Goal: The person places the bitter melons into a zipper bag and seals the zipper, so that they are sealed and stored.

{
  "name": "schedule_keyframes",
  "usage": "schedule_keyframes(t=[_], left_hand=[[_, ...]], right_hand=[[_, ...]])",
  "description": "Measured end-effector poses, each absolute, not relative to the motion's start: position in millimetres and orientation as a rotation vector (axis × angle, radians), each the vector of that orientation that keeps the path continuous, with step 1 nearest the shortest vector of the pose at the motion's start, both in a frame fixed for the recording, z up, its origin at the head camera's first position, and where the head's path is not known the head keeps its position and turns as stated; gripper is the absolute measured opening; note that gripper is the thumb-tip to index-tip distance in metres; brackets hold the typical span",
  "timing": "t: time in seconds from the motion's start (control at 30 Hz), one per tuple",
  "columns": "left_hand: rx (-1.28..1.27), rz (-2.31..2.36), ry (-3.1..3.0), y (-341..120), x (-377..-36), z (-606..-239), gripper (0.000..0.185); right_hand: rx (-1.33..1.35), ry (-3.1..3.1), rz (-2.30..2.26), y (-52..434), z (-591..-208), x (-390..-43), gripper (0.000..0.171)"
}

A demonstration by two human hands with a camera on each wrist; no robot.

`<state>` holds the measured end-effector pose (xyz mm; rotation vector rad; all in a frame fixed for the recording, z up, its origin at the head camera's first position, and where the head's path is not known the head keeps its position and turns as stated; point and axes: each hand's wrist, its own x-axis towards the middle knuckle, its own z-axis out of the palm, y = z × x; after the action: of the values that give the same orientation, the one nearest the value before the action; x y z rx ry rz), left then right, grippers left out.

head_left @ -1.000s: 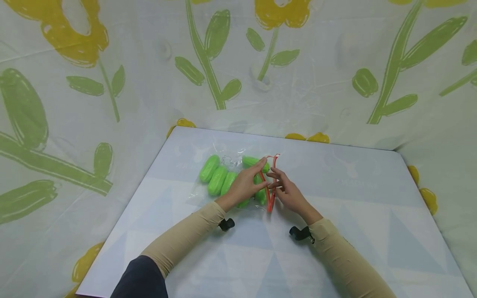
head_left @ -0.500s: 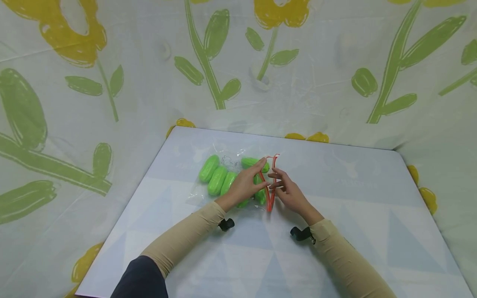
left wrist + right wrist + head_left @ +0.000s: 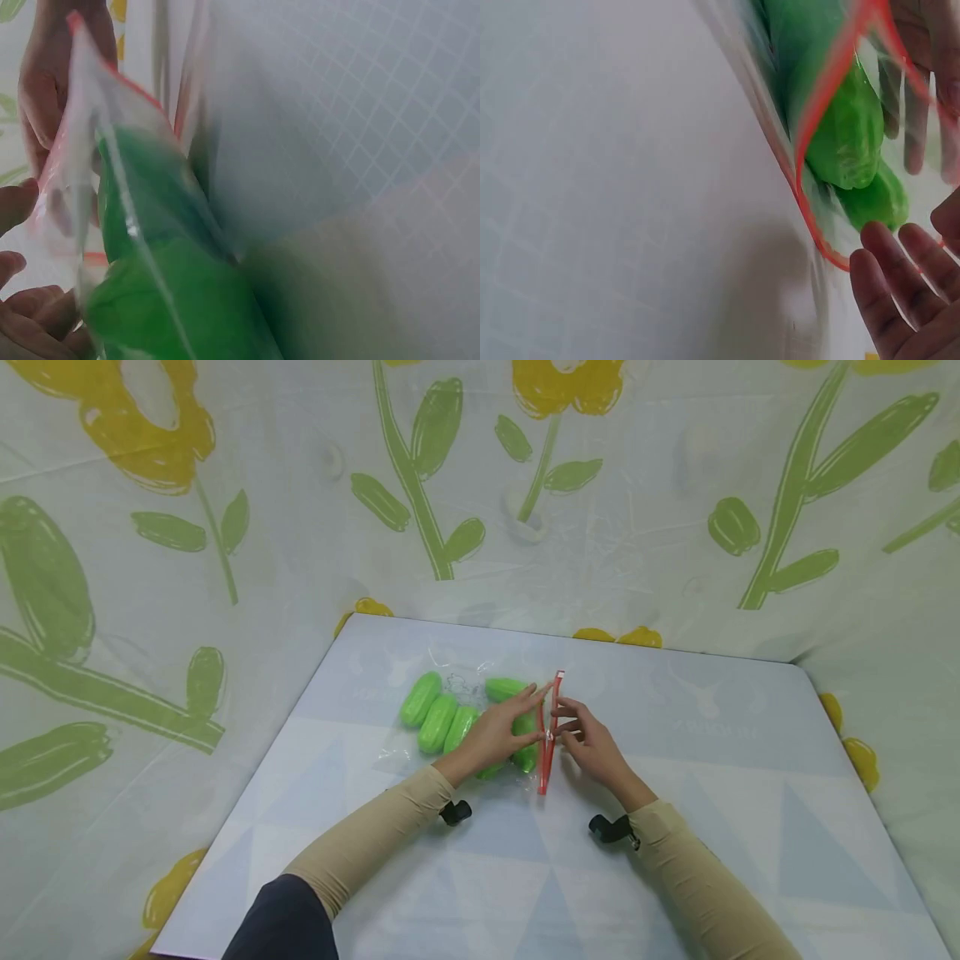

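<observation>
A clear zip bag [image 3: 457,693] with a red zip strip [image 3: 550,731] lies on the table and holds several green oval pieces [image 3: 435,720]. My left hand [image 3: 498,735] lies over the bag's right end, its fingers stretched along the strip and its thumb below, pinching the bag's edge. My right hand [image 3: 592,747] is on the strip's other side, its straight fingertips touching it. The left wrist view shows a green piece [image 3: 150,247] close up inside the film. In the right wrist view the strip [image 3: 810,202] curves past a green piece [image 3: 840,135], with my right fingers [image 3: 889,292] straight beside it.
The pale blue table [image 3: 675,827] with a triangle pattern has its edges at left, front and right. A cloth backdrop [image 3: 225,527] printed with yellow flowers and green leaves encloses it on three sides. Small black camera mounts [image 3: 455,812] sit at both wrists.
The two sides of the red strip, spread apart a second ago, now lie together in one line. Both hands have shifted slightly right along with it.
</observation>
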<state>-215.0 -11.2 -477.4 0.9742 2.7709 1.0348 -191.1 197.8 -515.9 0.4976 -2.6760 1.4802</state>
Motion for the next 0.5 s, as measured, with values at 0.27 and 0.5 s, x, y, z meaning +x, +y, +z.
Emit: schedule_keyframes(t=[0.27, 0.5], left_hand=[[0.976, 0.997, 2.760, -13.7, -213.6, -477.7, 0.075], [0.967, 0.987, 2.753, -14.7, -215.4, -478.8, 0.072]], right_hand=[[0.438, -2.700, 1.442, 199.6, -512.5, -192.4, 0.052], [0.348, -2.708, 1.440, 201.9, -512.4, -196.6, 0.046]])
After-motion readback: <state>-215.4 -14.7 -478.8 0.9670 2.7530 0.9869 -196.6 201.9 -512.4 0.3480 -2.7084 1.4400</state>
